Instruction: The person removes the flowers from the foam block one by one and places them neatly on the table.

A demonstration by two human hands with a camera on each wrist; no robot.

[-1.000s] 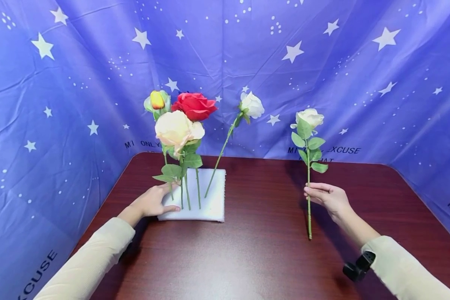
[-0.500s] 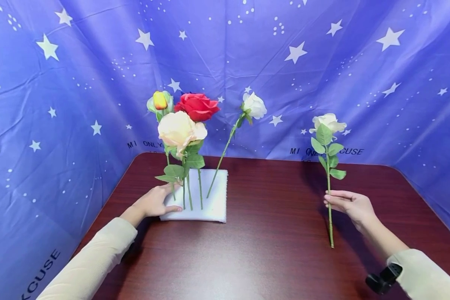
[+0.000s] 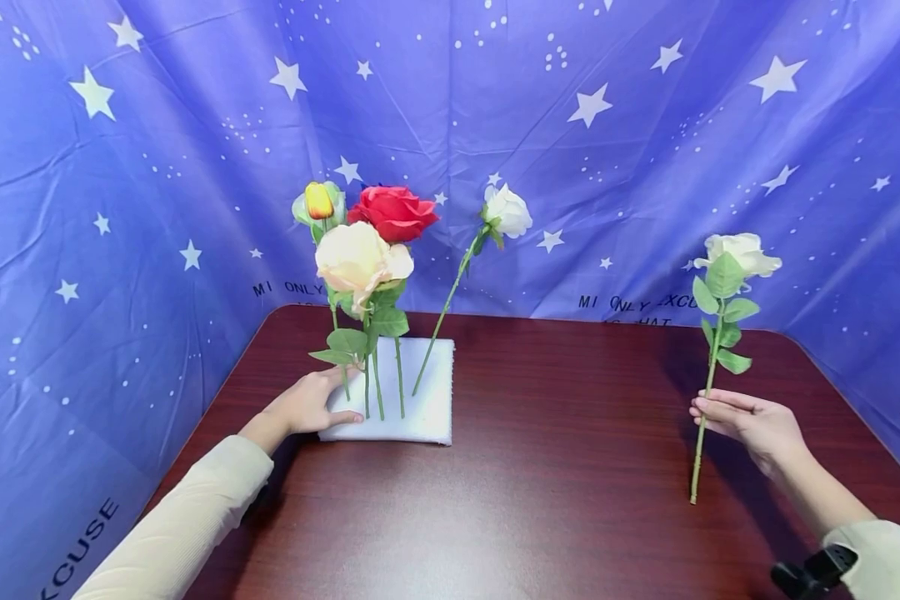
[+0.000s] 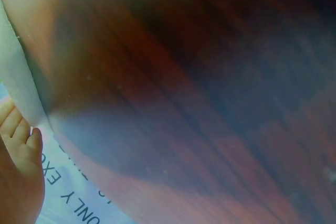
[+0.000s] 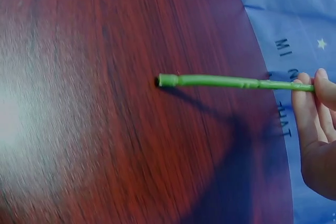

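My right hand (image 3: 753,425) pinches the green stem of a white rose (image 3: 738,254) between thumb and fingers, over the right part of the table. The rose stands nearly upright, leaning slightly right, and in the right wrist view its cut stem end (image 5: 168,80) points away from the fingers. On the left, my left hand (image 3: 303,404) rests on a white foam block (image 3: 431,417), thumb and fingers spread across its left side. Stuck in the foam are a cream rose (image 3: 356,258), a red rose (image 3: 393,214), a yellow-orange tulip (image 3: 318,201) and a tilted white rose (image 3: 506,210).
A dark red-brown wooden table (image 3: 540,467) lies under everything. Around its back and sides hangs a blue star-patterned cloth (image 3: 450,92). Another pale bloom shows partly behind the tulip. A black wrist camera (image 3: 813,571) sits by the right sleeve.
My right hand has carried the white rose to the right and slightly toward me, and its bloom now leans right. My left hand stays on the foam block.
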